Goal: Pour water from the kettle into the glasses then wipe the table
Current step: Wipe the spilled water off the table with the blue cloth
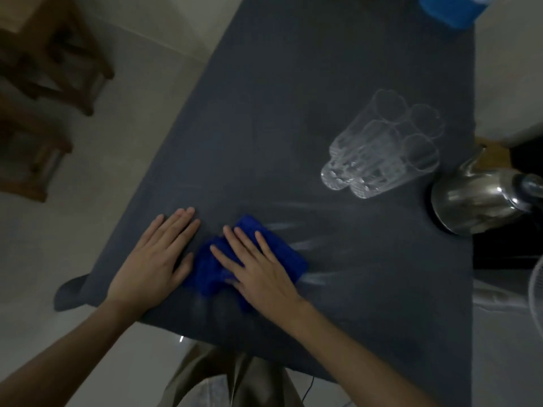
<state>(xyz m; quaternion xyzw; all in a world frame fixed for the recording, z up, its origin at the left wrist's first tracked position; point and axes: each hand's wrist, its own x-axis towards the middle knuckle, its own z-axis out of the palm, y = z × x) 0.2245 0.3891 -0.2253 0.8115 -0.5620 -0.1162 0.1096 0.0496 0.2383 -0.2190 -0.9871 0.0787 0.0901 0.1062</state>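
A dark grey table (293,92) runs away from me. Near its front edge lies a crumpled blue cloth (205,268). My right hand (255,265) presses flat on the cloth with fingers spread. To the left of the cloth, my left hand (155,259) rests flat on the bare table, holding nothing. Wet streaks shine on the tabletop just right of the cloth. Several clear glasses (382,148) stand bunched together at the middle right. A steel kettle (482,198) sits at the table's right edge, its spout pointing away from me.
A blue container (449,10) stands at the far end of the table. Wooden stools (50,54) stand on the pale floor to the left. A white fan grille (537,292) shows at the right edge, beside a dark surface behind the kettle.
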